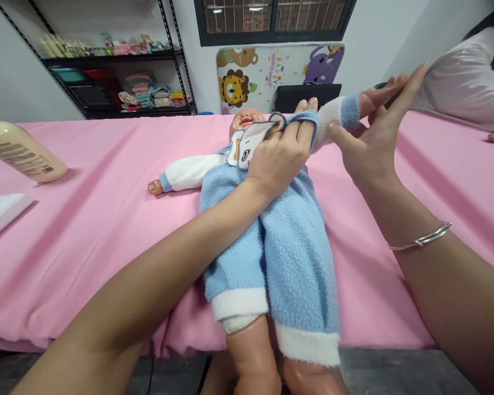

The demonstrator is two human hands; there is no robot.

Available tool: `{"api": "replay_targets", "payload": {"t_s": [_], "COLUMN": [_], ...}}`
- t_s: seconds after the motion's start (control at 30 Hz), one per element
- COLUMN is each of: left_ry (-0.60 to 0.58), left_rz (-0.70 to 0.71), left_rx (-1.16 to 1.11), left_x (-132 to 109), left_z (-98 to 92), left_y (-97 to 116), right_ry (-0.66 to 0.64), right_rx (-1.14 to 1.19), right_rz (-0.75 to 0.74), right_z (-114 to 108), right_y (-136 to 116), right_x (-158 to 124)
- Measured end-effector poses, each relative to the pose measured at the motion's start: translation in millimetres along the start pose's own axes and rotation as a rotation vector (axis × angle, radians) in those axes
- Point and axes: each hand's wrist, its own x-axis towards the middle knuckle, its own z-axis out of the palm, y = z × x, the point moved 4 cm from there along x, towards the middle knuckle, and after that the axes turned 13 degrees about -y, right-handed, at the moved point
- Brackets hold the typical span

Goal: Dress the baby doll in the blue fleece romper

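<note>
A baby doll [247, 118] in a blue and white fleece suit [288, 247] lies on its back on the pink sheet [86, 219], legs hanging over the near edge. My left hand [280, 153] rests on the doll's chest and pinches the blue shoulder flap of the suit near the collar. My right hand [374, 131] is at the doll's raised arm [337, 115], fingers stretched out along its sleeve cuff and small hand, not closed round them. The doll's other arm [181, 173] lies flat toward the left.
A beige lotion bottle [20, 153] lies at the far left, with a white flat object [0, 214] below it. A person in a white sleeve [465, 82] is at the right. Shelves [115, 71] and a cartoon play mat [271, 71] stand behind.
</note>
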Motion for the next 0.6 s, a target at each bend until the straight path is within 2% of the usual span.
{"api": "replay_targets", "payload": {"t_s": [0.1,0.23,0.47,0.6], "left_ry": [-0.003,-0.017,-0.009,-0.103], "left_rz": [0.009,0.000,-0.052,-0.099], "left_rx": [-0.032,-0.054,-0.130,-0.029], "left_x": [0,-1,-3,-1], "left_z": [-0.5,-2.9,-13.5,-14.3], "left_y": [1,1,-1,-3], "right_ry": [0.047,-0.042,-0.117,-0.158], "right_rx": [-0.060,-0.120,0.129,0.309], "right_rz": [-0.021,-0.055,-0.002,0.042], "right_z": [9,24,29,32], "right_y": [-15,-22,-19,-15], "right_x": [-2,-6,-3,-2]}}
